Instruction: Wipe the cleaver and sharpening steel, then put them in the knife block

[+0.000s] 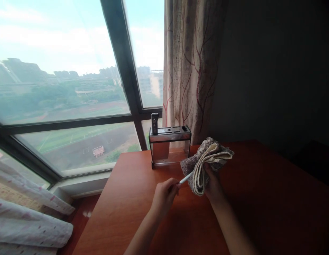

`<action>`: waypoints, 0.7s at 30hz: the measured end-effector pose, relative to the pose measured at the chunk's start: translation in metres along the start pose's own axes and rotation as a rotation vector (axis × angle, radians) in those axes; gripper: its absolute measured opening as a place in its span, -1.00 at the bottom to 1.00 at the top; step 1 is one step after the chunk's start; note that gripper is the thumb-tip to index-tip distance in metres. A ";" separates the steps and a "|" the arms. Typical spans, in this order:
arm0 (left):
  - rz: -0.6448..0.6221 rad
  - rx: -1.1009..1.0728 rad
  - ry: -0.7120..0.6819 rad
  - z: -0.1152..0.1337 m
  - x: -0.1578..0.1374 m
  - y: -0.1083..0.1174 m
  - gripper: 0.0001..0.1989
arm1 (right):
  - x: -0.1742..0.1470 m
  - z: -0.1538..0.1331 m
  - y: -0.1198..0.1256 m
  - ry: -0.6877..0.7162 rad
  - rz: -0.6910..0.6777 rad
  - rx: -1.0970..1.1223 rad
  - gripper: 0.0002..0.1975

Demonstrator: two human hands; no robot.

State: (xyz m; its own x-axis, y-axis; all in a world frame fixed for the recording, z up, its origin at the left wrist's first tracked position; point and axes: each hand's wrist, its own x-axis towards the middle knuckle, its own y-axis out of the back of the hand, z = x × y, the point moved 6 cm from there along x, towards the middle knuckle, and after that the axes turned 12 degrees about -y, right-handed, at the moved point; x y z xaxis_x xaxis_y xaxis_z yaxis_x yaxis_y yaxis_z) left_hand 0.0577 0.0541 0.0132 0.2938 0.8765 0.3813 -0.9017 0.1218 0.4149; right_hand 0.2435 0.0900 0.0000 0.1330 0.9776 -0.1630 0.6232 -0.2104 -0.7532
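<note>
My left hand is closed around one end of a slim pale stick-like thing. Its other end runs into the folds of a grey and cream towel, so I cannot make out its kind. Fingers of my right hand are wrapped round the folded towel from the right and are partly hidden by it. Just beyond both hands stands a clear-sided knife block with a dark frame and slots in its top. One knife sits upright in the block's left end, its black handle showing.
The reddish-brown wooden table lies under my hands. Its left edge slopes toward a large window. A patterned curtain hangs behind the knife block, and a pale curtain is at the lower left. A dark wall rises on the right.
</note>
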 end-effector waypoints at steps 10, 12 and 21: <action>-0.369 -0.749 0.462 -0.006 -0.017 -0.033 -0.57 | 0.000 -0.001 0.005 -0.069 -0.011 0.037 -0.63; -0.353 -0.712 0.437 -0.007 -0.015 -0.031 -0.56 | 0.001 -0.001 0.007 -0.089 -0.008 0.063 -0.66; -0.132 -0.202 0.159 -0.013 0.000 -0.013 -0.58 | 0.004 -0.010 0.008 -0.083 0.014 0.172 -0.66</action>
State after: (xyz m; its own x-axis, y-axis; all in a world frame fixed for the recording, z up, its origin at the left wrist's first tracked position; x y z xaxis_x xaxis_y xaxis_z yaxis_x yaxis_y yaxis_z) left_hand 0.0656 0.0582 -0.0033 0.3734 0.9072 0.1939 -0.9086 0.3155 0.2736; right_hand 0.2569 0.0923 -0.0005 0.0723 0.9727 -0.2206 0.4797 -0.2278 -0.8473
